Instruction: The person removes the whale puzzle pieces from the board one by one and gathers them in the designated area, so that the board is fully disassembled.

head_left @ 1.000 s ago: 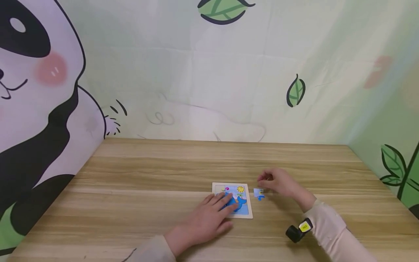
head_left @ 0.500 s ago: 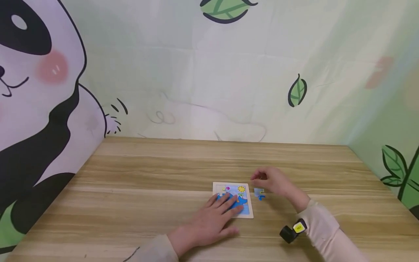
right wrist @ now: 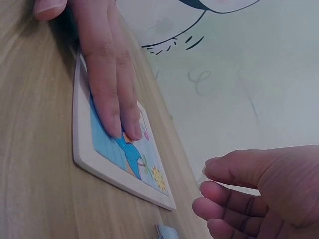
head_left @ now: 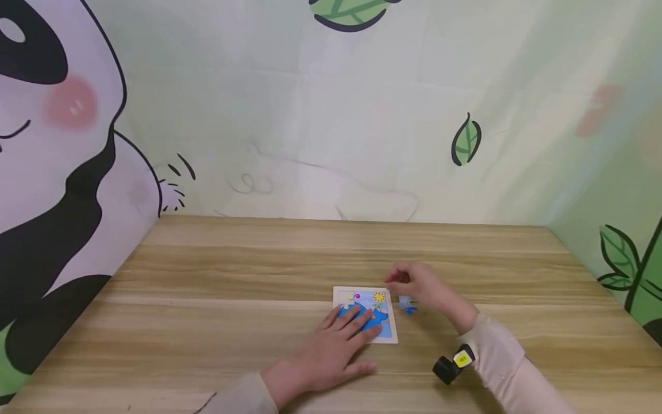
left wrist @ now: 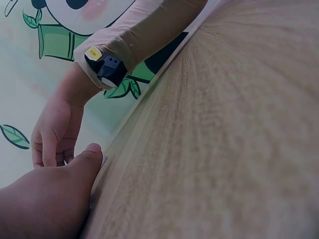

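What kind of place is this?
Maybe a children's play corner: a big black-and-white cartoon panda decorates the pale green wall, and a square blue jigsaw with a pale rim lies on the brown wood-grain table.

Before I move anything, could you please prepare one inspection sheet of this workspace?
Surface: wood-grain table.
Job's things: picture puzzle in a pale frame, flat on the table; at least one loose piece lies beside its right edge.
Clutter: nothing seen.
Left hand: fingers extended, resting on the puzzle.
Right hand: fingers bent, above the table near the frame's far right corner; whether it holds something, I cannot tell. Black device at its wrist.
Cables: no certain one; a thin dark line at the left sleeve is unclear.
Surroundings: wall with panda and leaf drawings.
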Motion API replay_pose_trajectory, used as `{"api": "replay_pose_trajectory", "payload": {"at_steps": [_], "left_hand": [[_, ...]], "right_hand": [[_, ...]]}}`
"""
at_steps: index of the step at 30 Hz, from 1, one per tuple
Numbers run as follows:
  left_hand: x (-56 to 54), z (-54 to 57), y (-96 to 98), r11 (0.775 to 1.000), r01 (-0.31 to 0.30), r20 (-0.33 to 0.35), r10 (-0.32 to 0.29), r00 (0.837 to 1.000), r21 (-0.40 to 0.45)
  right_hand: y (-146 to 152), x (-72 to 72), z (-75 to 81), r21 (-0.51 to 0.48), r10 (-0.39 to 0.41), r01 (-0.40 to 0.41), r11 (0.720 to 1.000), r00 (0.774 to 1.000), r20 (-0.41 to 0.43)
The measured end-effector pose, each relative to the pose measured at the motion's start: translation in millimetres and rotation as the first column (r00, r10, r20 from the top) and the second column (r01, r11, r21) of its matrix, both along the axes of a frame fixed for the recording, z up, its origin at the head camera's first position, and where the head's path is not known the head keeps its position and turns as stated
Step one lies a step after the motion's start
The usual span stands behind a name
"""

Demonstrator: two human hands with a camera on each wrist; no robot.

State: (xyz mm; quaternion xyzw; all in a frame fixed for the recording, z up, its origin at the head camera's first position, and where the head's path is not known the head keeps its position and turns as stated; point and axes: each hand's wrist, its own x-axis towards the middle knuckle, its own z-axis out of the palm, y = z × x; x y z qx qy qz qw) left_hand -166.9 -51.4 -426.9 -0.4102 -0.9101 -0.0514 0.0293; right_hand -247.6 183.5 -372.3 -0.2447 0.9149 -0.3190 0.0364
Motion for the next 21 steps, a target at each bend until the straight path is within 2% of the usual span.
{"api": "replay_pose_trajectory", "payload": {"at_steps": [11, 21], "left_hand": [[0.1, 0.1, -0.9, 1.0, 0.001, 0.005, -0.001, 1.0, 0.008], [0.8, 1.0, -1.0, 1.0, -0.001, 0.009, 0.001, 1.0, -0.008]], "right_hand": [[-23.2, -2.4, -2.6, 0.045, 0.089, -0.088, 0.995, 0.996, -0.024], [-38.2, -5.9, -6.9, 0.046, 0.151, -0.151, 0.988, 0.989, 0.0]]}}
